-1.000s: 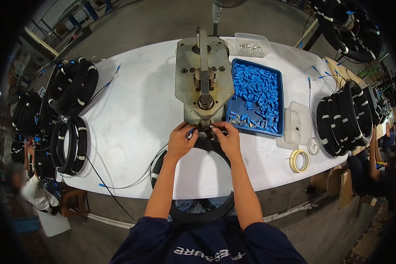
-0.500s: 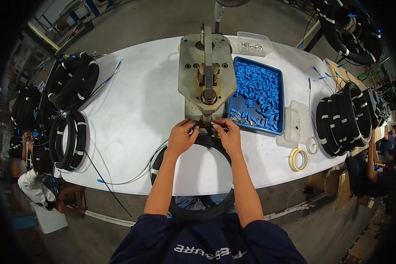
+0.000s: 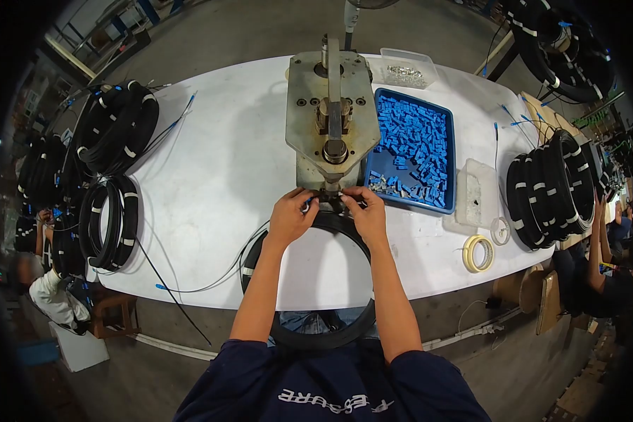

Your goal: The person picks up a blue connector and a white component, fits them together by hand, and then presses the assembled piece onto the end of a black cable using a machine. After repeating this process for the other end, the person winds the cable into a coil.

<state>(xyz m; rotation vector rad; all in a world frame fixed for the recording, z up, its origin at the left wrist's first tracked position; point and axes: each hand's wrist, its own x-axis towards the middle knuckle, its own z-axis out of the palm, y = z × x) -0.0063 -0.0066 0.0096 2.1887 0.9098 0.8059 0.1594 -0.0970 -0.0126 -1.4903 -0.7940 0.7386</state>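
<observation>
Both hands meet at the foot of a metal press (image 3: 333, 112), at the table's front middle. My left hand (image 3: 292, 216) is pinched around something small, with a bit of blue showing at its fingertips. Opposite it, my right hand (image 3: 366, 214) has its thumb and fingers pressed together under the press head; what they hold is too small to make out. Below the hands a black cable coil (image 3: 323, 342) hangs over the table edge between my forearms. A thin cable with a blue tip (image 3: 160, 287) runs out to the left of it.
Right of the press stand a blue tray (image 3: 451, 151) of blue connectors, a clear bin (image 3: 477, 193), a tape roll (image 3: 477, 253) and black coils (image 3: 550, 190). A clear box (image 3: 406, 69) is behind. More coils (image 3: 109, 224) stand left. People sit at both sides.
The view has shifted very slightly. Both hands stay at the press foot, with only a small change in the right fingers.
</observation>
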